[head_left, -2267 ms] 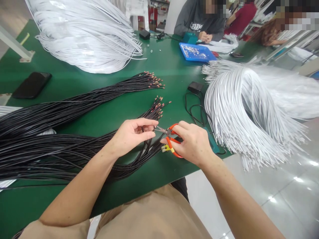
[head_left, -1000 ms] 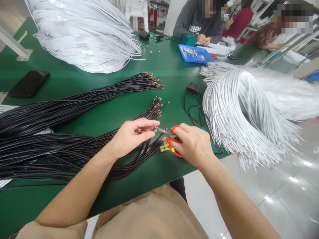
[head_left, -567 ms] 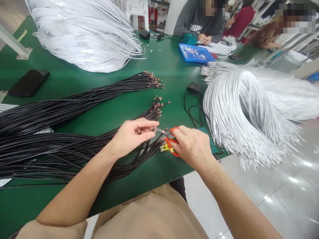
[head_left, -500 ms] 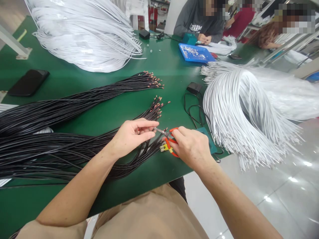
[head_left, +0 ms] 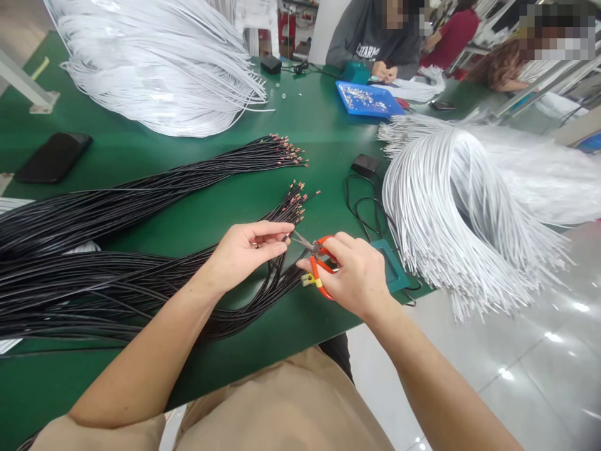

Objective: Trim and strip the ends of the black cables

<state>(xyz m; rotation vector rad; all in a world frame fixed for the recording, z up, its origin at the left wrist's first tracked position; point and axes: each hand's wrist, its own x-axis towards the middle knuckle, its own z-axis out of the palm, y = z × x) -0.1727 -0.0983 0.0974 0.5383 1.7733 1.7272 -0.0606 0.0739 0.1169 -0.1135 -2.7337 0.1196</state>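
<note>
My left hand (head_left: 248, 255) is closed in a pinch on the end of a black cable, mostly hidden by the fingers. Long-nose pliers (head_left: 315, 262) with orange handles are gripped in my right hand (head_left: 359, 270). Their handles are spread, and the jaw tips reach the cable end at my left fingertips. Beneath my left hand lies a bundle of black cables (head_left: 154, 266), several with bare copper-coloured ends. A second black cable bundle (head_left: 188, 175) lies farther back. Small yellowish pieces (head_left: 308, 280) are beside the pliers' lower handle.
White cables are heaped at the right (head_left: 436, 207) and back left (head_left: 164, 69). A teal device (head_left: 390, 266) and a black adapter (head_left: 366, 165) sit right of centre. A phone (head_left: 54, 156) lies left. Behind a blue tray (head_left: 369, 100), a co-worker (head_left: 375, 44) sits.
The pliers' handles have spread wider and the jaws have parted somewhat. My left hand has shifted slightly to the left, still pinching the cable end.
</note>
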